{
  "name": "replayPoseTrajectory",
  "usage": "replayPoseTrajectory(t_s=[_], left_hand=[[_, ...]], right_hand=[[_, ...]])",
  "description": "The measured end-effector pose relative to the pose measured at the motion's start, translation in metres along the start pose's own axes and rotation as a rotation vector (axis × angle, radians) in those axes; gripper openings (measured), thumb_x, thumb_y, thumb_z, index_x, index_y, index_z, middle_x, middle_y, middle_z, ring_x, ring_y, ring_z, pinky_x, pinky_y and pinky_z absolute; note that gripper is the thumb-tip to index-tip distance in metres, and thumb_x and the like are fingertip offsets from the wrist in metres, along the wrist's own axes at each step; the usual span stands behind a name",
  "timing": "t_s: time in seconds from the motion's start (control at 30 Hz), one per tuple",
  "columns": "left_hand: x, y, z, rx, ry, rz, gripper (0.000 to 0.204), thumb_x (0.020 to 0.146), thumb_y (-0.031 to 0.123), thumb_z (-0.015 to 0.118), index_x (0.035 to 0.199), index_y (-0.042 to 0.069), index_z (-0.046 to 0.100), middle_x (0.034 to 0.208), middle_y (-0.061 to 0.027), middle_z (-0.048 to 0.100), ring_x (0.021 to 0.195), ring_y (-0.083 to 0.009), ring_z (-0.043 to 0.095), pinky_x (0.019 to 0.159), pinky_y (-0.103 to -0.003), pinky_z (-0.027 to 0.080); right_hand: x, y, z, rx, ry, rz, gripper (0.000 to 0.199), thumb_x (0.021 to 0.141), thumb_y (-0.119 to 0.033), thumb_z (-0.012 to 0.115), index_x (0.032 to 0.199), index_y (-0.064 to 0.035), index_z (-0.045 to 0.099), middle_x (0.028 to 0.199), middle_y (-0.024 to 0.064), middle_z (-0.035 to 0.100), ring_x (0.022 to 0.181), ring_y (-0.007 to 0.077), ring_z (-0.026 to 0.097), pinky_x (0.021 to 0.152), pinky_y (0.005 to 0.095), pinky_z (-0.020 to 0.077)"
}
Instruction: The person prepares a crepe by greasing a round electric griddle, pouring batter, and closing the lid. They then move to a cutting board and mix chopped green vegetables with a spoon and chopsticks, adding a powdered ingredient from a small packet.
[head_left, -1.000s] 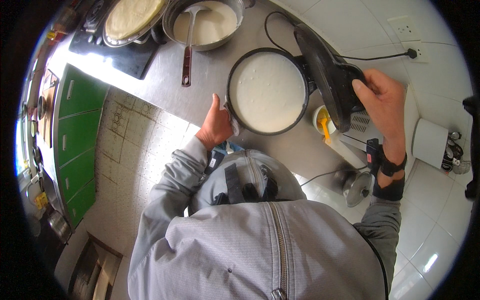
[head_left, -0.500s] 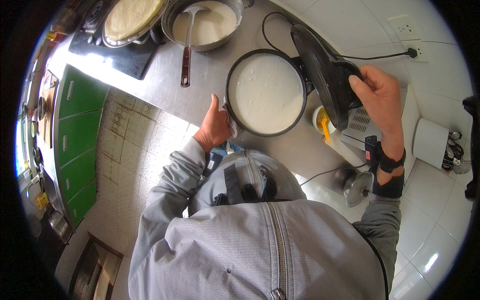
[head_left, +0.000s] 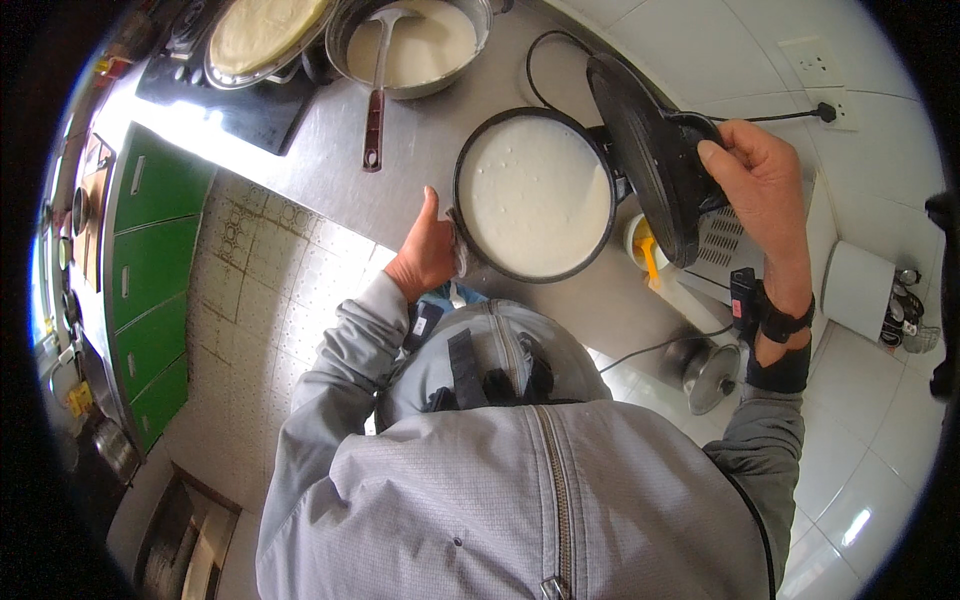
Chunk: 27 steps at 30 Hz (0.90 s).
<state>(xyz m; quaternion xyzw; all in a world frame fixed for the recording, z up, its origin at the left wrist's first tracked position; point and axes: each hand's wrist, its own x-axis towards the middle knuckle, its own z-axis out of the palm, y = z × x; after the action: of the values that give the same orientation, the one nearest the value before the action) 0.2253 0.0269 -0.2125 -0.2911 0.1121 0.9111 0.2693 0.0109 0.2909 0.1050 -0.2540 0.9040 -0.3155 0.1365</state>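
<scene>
A round black electric griddle [head_left: 459,214] sits on the counter, filled with smooth white batter [head_left: 530,195]. Its black lid [head_left: 645,165] is hinged on the right side and stands raised. The fingers of my right hand [head_left: 755,175] are wrapped round the lid's handle. At the griddle's left edge, my left hand [head_left: 425,255] presses a greyish cloth [head_left: 461,256] to the side, thumb pointing away from me. The fingers of that hand are partly hidden.
A pan [head_left: 480,50] of batter at the back holds a ladle [head_left: 374,120] with a brown handle. Left of it, a pale round flatbread [head_left: 265,35] rests on a tray by the stove [head_left: 220,110]. Right of the griddle stand a bowl [head_left: 632,232] with a yellow brush [head_left: 648,258].
The griddle has shifted slightly toward me and to the right, its raised lid with it. Both hands keep their hold.
</scene>
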Motion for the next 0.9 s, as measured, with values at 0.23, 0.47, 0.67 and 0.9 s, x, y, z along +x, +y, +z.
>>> replayPoseTrajectory(t_s=[0.23, 0.47, 0.67, 0.9], left_hand=[[0.002, 0.001, -0.002, 0.027, -0.031, -0.028, 0.124, 0.100, 0.093, 0.021, 0.167, -0.010, 0.032, 0.167, -0.0277, 0.046, 0.154, -0.0392, 0.047, 0.128, -0.053, 0.037], [0.005, 0.002, -0.004, 0.019, -0.091, -0.058, 0.125, 0.098, 0.094, 0.022, 0.169, -0.009, 0.029, 0.169, -0.0280, 0.044, 0.155, -0.0399, 0.046, 0.128, -0.055, 0.037], [0.011, 0.001, -0.010, 0.000, -0.085, -0.072, 0.124, 0.098, 0.095, 0.023, 0.170, -0.007, 0.027, 0.170, -0.0271, 0.043, 0.156, -0.0394, 0.044, 0.128, -0.056, 0.036], [0.022, -0.004, -0.016, -0.042, -0.115, -0.054, 0.120, 0.100, 0.093, 0.023, 0.170, -0.004, 0.031, 0.170, -0.0230, 0.045, 0.154, -0.0377, 0.047, 0.128, -0.054, 0.036]], right_hand=[[0.003, -0.007, 0.001, -0.013, -0.001, 0.078, 0.017, 0.102, -0.013, 0.072, 0.093, 0.0007, 0.073, 0.071, -0.0046, 0.064, 0.065, -0.0001, 0.054, 0.056, 0.0220, 0.0422], [0.006, -0.013, 0.001, 0.069, -0.001, 0.138, 0.017, 0.102, -0.013, 0.072, 0.092, 0.0008, 0.073, 0.071, -0.0050, 0.063, 0.065, -0.0001, 0.052, 0.056, 0.0222, 0.0406], [0.004, -0.018, -0.002, 0.021, 0.002, 0.162, 0.018, 0.101, -0.014, 0.072, 0.091, 0.0009, 0.073, 0.070, -0.0060, 0.060, 0.064, 0.0001, 0.049, 0.056, 0.0224, 0.0373], [-0.002, -0.021, -0.001, 0.060, 0.046, 0.159, 0.017, 0.101, -0.013, 0.072, 0.091, 0.0012, 0.072, 0.071, -0.0055, 0.062, 0.065, 0.0000, 0.052, 0.057, 0.0220, 0.0397]])
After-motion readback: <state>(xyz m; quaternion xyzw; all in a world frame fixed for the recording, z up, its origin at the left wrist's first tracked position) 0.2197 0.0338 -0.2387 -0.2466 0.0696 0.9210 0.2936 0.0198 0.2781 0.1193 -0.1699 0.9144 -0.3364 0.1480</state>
